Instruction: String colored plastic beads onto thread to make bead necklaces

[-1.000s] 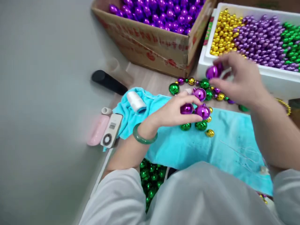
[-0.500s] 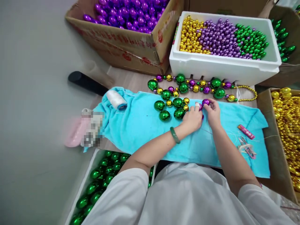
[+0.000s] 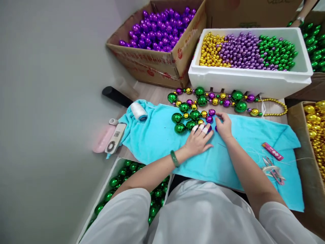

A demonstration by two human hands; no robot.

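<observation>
Loose beads lie grouped on a turquoise towel [image 3: 157,135]: several large green beads [image 3: 195,115], gold beads [image 3: 203,114] and purple beads [image 3: 209,119]. My left hand [image 3: 199,139] rests flat with fingers spread, white tape on some fingertips, its fingers touching the lower beads. A green bangle [image 3: 174,158] circles that wrist. My right hand [image 3: 224,126] stands on its edge just right of the purple beads, fingers apart, with nothing visible in it. One purple bead is partly hidden beside its lower edge. Behind the group lies a strung bead necklace [image 3: 237,96].
A thread spool [image 3: 138,112] sits on the towel's left end; scissors [image 3: 275,172] and a pink packet [image 3: 272,151] lie right. Behind stand a carton of purple beads [image 3: 144,61] and a white foam box [image 3: 248,79]. Another person's hand [image 3: 296,23] reaches in at the back right.
The purple bead that was between my hands now lies on the towel. My left hand has drawn back and spread its fingers. The view has shifted, and another person's arm has appeared.
</observation>
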